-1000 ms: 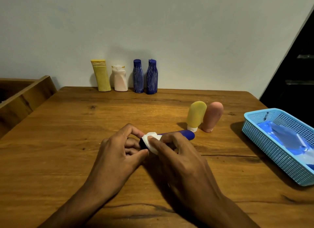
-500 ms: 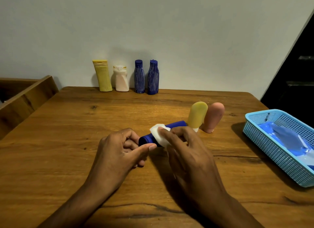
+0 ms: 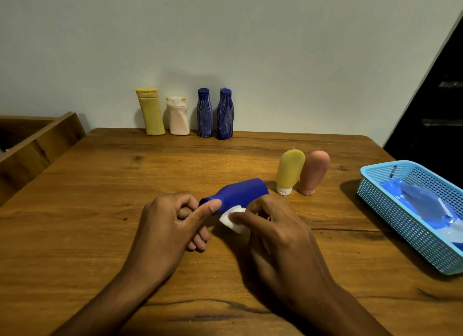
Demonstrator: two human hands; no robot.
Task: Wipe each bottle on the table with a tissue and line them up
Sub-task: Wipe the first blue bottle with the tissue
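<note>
My left hand (image 3: 172,225) pinches the cap end of a dark blue bottle (image 3: 240,191), which is raised off the wooden table (image 3: 100,210) and tilted up to the right. My right hand (image 3: 278,233) holds a folded white tissue (image 3: 231,219) against the bottle's underside. Along the wall stand a yellow bottle (image 3: 151,112), a white bottle (image 3: 178,116) and two dark blue ribbed bottles (image 3: 205,114) (image 3: 225,115). A yellow tube (image 3: 290,171) and a pink tube (image 3: 314,171) stand cap-down to the right of my hands.
A light blue plastic basket (image 3: 390,210) holding blue packets sits at the table's right edge. A wooden frame (image 3: 37,145) rises beside the table's left edge. A dark doorway (image 3: 436,97) is at the far right.
The blue bottle has tipped up from lying nearly flat to a tilted, raised pose. The tissue has slid from the bottle's top near the cap down to its underside.
</note>
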